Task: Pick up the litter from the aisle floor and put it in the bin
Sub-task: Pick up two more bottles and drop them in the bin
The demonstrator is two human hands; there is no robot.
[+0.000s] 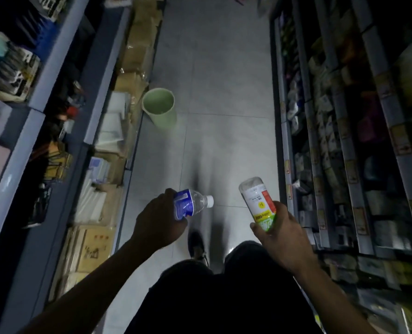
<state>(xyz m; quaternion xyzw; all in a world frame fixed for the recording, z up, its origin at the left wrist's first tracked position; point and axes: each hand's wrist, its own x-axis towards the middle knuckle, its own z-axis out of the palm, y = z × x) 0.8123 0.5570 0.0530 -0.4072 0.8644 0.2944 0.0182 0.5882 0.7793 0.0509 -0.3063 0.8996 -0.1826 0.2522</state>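
Head view: left hand fingers curled round clear blue-labelled plastic bottle, right hand fingers gripping white green-labelled plastic bottle, both well short of pale green round plastic bin.

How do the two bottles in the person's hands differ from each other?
The water bottle in the left hand is clear with a blue label; the other bottle in the right hand is whitish with a red, yellow and green label. The water bottle lies nearly level, its white cap pointing right; the other bottle stands more upright, its base up, its cap end hidden in the hand. The other bottle looks wider. Both are plastic and held above the aisle floor, short of the green bin.
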